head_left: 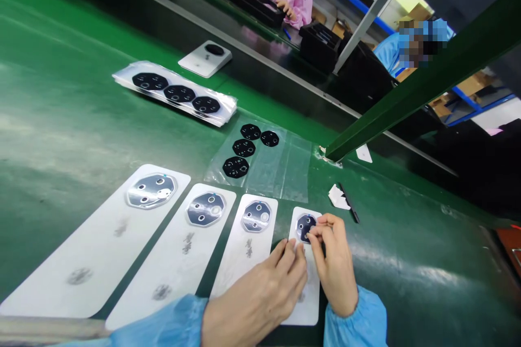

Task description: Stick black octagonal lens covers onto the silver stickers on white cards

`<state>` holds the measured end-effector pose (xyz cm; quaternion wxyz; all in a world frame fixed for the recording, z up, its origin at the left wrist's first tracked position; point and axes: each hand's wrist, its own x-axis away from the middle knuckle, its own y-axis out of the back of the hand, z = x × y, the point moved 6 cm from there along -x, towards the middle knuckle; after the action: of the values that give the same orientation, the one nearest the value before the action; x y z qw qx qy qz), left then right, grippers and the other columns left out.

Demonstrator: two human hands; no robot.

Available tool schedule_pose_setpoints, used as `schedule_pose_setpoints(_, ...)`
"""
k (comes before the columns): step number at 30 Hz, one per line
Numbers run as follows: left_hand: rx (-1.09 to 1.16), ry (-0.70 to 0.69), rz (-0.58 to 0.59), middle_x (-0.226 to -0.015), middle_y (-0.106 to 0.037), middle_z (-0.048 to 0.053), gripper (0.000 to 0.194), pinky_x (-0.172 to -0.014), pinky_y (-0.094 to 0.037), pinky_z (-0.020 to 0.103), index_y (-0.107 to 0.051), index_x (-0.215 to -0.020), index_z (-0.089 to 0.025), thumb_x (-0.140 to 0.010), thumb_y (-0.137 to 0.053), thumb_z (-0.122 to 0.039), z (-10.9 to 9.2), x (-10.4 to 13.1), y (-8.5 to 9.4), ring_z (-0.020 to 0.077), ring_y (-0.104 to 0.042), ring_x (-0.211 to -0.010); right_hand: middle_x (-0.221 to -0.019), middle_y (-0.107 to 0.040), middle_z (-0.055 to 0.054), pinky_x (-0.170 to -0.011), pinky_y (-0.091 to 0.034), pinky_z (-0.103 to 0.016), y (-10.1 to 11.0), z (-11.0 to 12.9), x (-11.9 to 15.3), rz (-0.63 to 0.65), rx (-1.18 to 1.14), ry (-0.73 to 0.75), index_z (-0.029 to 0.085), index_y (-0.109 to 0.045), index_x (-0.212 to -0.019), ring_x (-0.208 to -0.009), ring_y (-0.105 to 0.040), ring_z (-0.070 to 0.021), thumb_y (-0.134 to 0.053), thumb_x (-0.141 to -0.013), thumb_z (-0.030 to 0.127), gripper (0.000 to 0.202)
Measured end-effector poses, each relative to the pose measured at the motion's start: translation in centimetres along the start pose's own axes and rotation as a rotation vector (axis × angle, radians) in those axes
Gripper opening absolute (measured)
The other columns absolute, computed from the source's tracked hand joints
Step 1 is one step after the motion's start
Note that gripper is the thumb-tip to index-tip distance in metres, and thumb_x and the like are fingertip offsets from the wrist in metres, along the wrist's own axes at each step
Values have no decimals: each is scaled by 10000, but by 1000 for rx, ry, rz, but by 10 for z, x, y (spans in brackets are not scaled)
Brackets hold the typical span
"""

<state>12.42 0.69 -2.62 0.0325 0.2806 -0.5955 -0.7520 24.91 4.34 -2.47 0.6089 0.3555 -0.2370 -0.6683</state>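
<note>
In the head view, the right hand's (337,268) bent fingers touch the dark, shiny octagonal plate (303,226) at the top of the rightmost white rectangular panel (312,287) on the green worktop (411,233); whether they grasp it is unclear. The left hand (260,293) curls loosely over that panel, its grip indiscernible. Beyond, a stack of clear plastic packets (122,78) shows three black octagonal pieces (179,93); four similar black pieces (243,147) lie on or inside a flat transparent bag (280,173).

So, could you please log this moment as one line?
right hand: at dark octagon | left hand: at rightmost white panel
</note>
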Motion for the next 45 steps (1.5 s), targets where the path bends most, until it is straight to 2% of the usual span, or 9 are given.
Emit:
schedule_pose_setpoints(4,30,3,37,-1144,-594,168,325,-967,-384,452,-567,-1084,-68,-788,-446,-129,1,-1,-1,302,-552,-1091,-1042,-466,-69,-707,-483,-316,0,-12,2,17,-229,-110,195,-570,-844,-782,-548,-149,-497,-906,262,117)
schedule_pose_setpoints(8,16,16,45,-1113,-605,150,299,-974,-379,414,-569,-1055,-66,-797,-419,-85,6,-4,3,271,-558,-1065,-999,-489,-36,-661,-472,-291,7,-31,3,-93,-558,-293,191,-537,-820,-640,-524,-95,-551,-877,319,141)
schedule_pose_setpoints(11,54,12,37,-1086,-606,138,261,-967,-364,402,-565,-1030,-70,-793,-454,-71,9,-7,4,263,-547,-1052,-815,-487,9,-547,-429,-257,12,-38,7,-183,-635,-336,205,-455,-777,-568,-478,-89,-455,-921,360,212)
schedule_pose_setpoints(14,143,10,59,-990,-611,97,187,-881,-387,381,-568,-938,-108,-769,-509,-52,13,-11,5,246,-550,-967,-613,-343,68,-398,-290,-201,14,-43,12,-231,-701,-362,222,-335,-693,-447,-328,-75,-340,-956,404,320)
schedule_pose_setpoints(19,279,98,109,-827,-564,45,173,-678,-379,341,-531,-811,-151,-791,-459,6,24,-27,5,204,-510,-753,-582,-269,86,-387,-216,-182,20,-50,17,-306,-723,-359,217,-302,-658,-442,-241,-63,-403,-938,468,389)
schedule_pose_setpoints(23,402,168,20,-828,-533,35,152,-677,-353,319,-536,-827,-150,-861,-452,-29,30,-44,-3,187,-479,-768,-605,-325,77,-408,-250,-189,21,-51,16,-320,-715,-345,214,-359,-687,-469,-291,-66,-472,-903,496,373)
schedule_pose_setpoints(26,311,134,-5,-770,-518,24,143,-663,-327,320,-545,-762,-150,-858,-497,-56,27,-53,-9,183,-460,-744,-589,-324,80,-399,-236,-191,21,-49,16,-321,-709,-348,213,-370,-689,-462,-288,-66,-475,-895,514,380)
schedule_pose_setpoints(40,71,-27,24,-757,-516,61,174,-684,-281,355,-557,-777,-123,-868,-429,-46,15,-56,-16,216,-428,-764,-566,-340,84,-408,-222,-193,25,-48,16,-350,-719,-375,211,-376,-678,-458,-291,-62,-507,-862,544,402)
schedule_pose_setpoints(45,217,41,70,-818,-525,63,185,-710,-298,349,-538,-825,-138,-892,-397,-40,23,-54,-20,213,-435,-806,-560,-332,85,-407,-224,-195,27,-47,15,-358,-719,-377,213,-380,-676,-454,-293,-63,-522,-846,554,407)
